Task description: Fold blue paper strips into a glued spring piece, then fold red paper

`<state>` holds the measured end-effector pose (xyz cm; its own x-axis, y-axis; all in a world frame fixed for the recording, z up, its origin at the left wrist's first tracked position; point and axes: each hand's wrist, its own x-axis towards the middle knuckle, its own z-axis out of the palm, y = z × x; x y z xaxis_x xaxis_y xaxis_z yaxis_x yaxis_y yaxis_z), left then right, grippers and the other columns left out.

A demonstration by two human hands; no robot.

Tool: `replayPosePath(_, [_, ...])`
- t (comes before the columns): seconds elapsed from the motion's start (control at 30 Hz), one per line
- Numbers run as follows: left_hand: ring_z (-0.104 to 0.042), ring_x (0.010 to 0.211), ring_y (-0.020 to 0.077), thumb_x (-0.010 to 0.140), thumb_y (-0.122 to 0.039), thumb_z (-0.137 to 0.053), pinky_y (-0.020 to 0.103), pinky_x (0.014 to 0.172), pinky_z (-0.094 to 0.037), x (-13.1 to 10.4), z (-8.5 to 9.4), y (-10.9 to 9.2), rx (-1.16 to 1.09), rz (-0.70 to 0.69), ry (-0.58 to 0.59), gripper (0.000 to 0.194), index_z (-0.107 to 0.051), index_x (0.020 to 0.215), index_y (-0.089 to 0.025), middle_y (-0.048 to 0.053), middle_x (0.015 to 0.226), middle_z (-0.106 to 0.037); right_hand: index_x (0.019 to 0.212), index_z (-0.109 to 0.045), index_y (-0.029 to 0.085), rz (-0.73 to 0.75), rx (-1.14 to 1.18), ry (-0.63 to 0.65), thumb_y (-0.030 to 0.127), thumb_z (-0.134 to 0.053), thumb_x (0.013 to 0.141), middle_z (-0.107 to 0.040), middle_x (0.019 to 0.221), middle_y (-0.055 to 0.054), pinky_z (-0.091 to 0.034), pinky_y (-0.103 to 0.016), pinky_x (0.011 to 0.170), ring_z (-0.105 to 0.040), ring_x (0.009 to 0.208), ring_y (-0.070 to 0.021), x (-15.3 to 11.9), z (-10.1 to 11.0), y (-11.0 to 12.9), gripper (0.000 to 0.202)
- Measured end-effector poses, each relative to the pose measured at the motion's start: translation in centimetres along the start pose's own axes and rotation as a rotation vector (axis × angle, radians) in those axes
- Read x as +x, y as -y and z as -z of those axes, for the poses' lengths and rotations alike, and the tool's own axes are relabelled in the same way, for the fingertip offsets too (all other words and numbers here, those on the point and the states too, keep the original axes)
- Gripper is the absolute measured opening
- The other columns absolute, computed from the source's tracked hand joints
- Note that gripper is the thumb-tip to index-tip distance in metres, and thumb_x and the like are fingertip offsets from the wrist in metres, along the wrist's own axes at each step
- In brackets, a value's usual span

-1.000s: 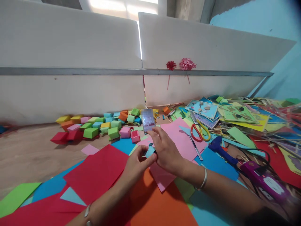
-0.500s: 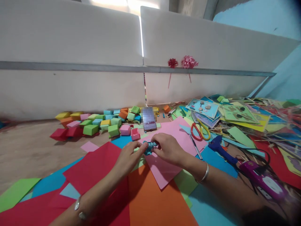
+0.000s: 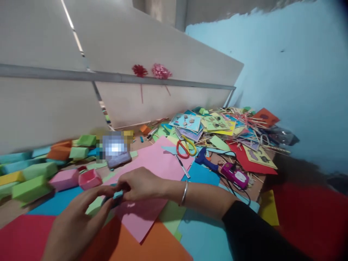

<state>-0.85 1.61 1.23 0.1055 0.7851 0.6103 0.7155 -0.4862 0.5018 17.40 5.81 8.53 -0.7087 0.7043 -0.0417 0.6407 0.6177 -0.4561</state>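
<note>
Pinching from the nine o'clock side with the left hand (image 3: pixel 74 215), fingertips and thumb closing on a small blue paper piece (image 3: pixel 118 195); meeting that piece from three o'clock with the right hand (image 3: pixel 141 185), also gripping with bent fingers. Keeping both grips closed on the piece and almost touching each other, neither hand being nearer. Hiding most of the piece behind fingers, so not showing its long axis clearly.

Taking the piece as the clock's centre and reading the surface (image 3: pixel 7 217) left to right: seeing a red sheet (image 3: pixel 24 233) lying at eight o'clock, a green paper box (image 3: pixel 32 190) at nine and an open pink box (image 3: pixel 89 180) just beside the left hand at ten. Finding a phone (image 3: pixel 116 159) lying at twelve, a pink sheet (image 3: pixel 149 159) reaching toward one, an orange sheet (image 3: pixel 157 243) spreading at five. Meeting scissors (image 3: pixel 177 148) and a blue glue gun (image 3: pixel 208 162) at two, then a purple device (image 3: pixel 235 175) well apart at three.

Looking beyond: seeing white panels (image 3: pixel 40 105) rising behind, two paper flowers (image 3: pixel 161 70) standing out between twelve and one, and a light-blue wall (image 3: pixel 285 72) closing off two o'clock.
</note>
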Motion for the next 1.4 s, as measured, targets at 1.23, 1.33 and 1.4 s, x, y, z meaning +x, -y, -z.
replayPosePath(1.23, [-0.07, 0.088, 0.0249, 0.079, -0.026, -0.064, 0.043, 0.086, -0.053, 0.6, -0.7, -1.0, -0.152, 0.024, -0.114, 0.014, -0.075, 0.071, -0.026, 0.006, 0.088, -0.077, 0.119, -0.066, 0.022, -0.136, 0.441, -0.262, 0.053, -0.048, 0.096, -0.068, 0.101, -0.009, -0.053, -0.035, 0.086, -0.064, 0.096, -0.0225, -14.8, 2.1, -1.2, 0.042])
replayPosePath(1.33, [-0.07, 0.087, 0.0249, 0.079, -0.027, -0.063, 0.043, 0.086, -0.052, 0.6, -0.8, -1.0, -0.149, 0.051, -0.115, 0.015, -0.074, 0.069, -0.026, 0.006, 0.086, -0.077, 0.096, -0.068, 0.021, -0.12, 0.52, -0.264, 0.064, -0.043, 0.097, -0.063, 0.092, -0.007, -0.052, -0.032, 0.079, -0.06, 0.087, -0.0195, -13.6, 0.9, -0.5, 0.05])
replayPosePath(1.4, [-0.07, 0.087, 0.025, 0.079, -0.028, -0.063, 0.043, 0.085, -0.052, 0.5, -0.7, -1.0, -0.145, 0.078, -0.101, 0.015, -0.074, 0.069, -0.026, 0.006, 0.086, -0.077, 0.09, -0.065, 0.02, -0.222, 0.666, -0.281, 0.071, -0.045, 0.093, -0.058, 0.08, -0.004, -0.048, -0.028, 0.063, -0.055, 0.07, -0.0155, -13.3, 0.1, -0.7, 0.055])
